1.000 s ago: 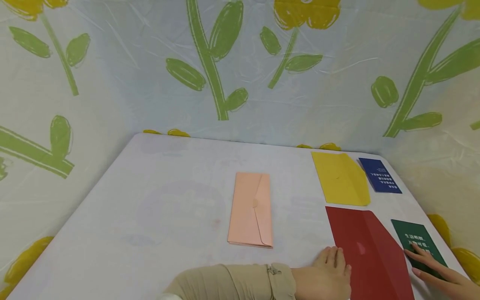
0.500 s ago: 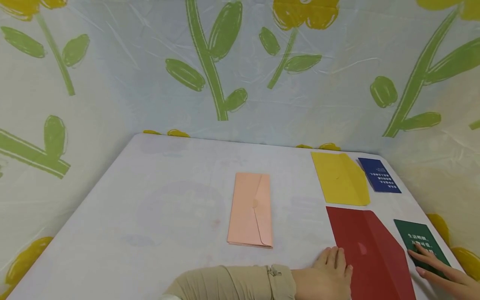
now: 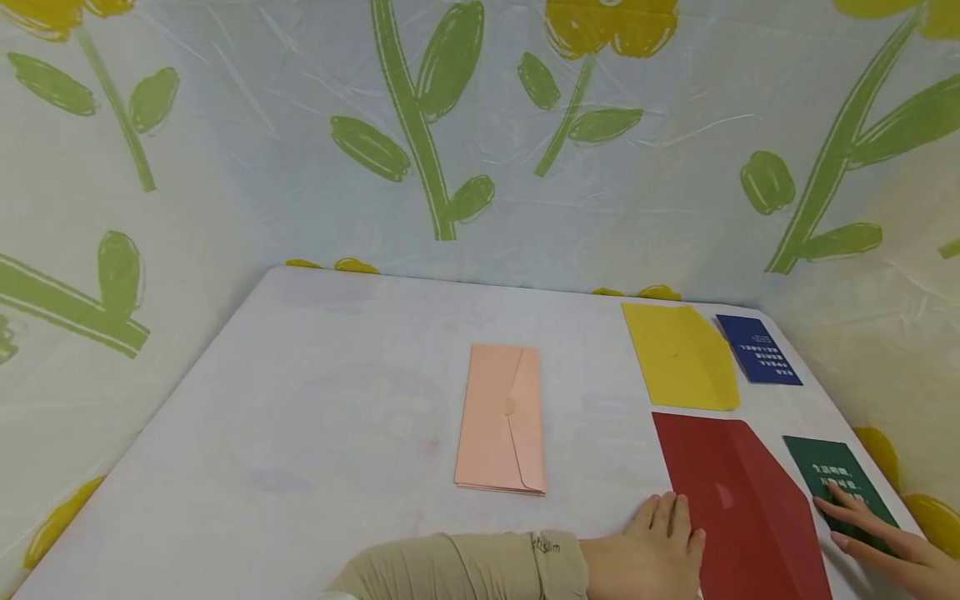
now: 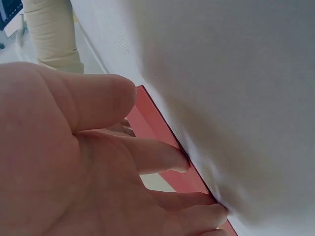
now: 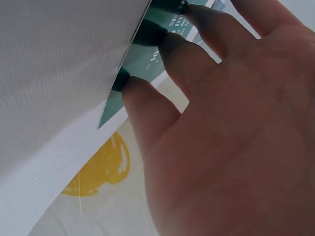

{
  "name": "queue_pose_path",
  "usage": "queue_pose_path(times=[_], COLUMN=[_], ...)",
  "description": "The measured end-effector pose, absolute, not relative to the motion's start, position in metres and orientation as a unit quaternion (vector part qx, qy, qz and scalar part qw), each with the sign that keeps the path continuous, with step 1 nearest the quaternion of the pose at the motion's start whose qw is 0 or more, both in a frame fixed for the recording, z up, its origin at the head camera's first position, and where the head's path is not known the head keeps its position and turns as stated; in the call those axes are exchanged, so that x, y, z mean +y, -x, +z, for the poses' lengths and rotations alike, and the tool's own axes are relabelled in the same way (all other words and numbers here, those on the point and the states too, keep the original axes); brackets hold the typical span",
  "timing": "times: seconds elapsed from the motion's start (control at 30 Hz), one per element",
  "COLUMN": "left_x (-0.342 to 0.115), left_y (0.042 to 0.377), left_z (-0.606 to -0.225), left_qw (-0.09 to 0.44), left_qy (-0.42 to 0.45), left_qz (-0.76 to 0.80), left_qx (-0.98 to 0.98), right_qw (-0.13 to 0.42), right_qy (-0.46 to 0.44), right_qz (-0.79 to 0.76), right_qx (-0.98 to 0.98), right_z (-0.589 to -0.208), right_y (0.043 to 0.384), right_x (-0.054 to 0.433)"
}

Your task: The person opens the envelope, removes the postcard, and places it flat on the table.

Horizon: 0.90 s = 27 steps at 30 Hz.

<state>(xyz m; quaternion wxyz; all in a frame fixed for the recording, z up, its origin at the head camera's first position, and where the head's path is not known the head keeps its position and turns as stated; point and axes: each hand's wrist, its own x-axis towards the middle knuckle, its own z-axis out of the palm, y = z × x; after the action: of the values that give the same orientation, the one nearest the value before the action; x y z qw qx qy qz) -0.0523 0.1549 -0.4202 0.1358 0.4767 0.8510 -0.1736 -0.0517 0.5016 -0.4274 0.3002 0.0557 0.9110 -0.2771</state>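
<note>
The left hand (image 3: pixel 660 554) lay with released, extended fingers (image 3: pixel 662 512) at the red envelope's (image 3: pixel 750 500) left edge; the right hand's (image 3: pixel 896 546) fingers, also unclenched, touched the green card (image 3: pixel 817 462) beside it on the table (image 3: pixel 360 400); beyond lay a yellow envelope (image 3: pixel 678 354) and blue card (image 3: pixel 759 350).

Screened-off tabletop workspace — flower-printed sheeting (image 3: pixel 495 125) on three sides, white tabletop (image 3: pixel 352 400), kind of room unclear

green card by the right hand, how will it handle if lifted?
The green card looks thin, so likely light. Straight, uncurled edges suggest it's fairly stiff. Lying flat on the table, it may resist a pinch.
</note>
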Motion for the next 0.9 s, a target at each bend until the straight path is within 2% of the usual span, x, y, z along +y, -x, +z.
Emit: queue_pose_path(times=[0.5, 0.9], left_x=[0.1533, 0.1523], left_y=[0.0488, 0.0538], left_z=[-0.4193, -0.4163], left_qw=[0.115, 0.134], left_qy=[-0.475, -0.491], left_qz=[-0.191, -0.164], left_qx=[0.851, 0.845], right_qw=[0.298, 0.285], right_qy=[-0.065, -0.055], right_qz=[-0.293, -0.245], right_qx=[0.906, 0.925], right_z=[-0.4259, -0.4300], right_y=[0.0543, 0.0560], right_x=[0.5043, 0.5102])
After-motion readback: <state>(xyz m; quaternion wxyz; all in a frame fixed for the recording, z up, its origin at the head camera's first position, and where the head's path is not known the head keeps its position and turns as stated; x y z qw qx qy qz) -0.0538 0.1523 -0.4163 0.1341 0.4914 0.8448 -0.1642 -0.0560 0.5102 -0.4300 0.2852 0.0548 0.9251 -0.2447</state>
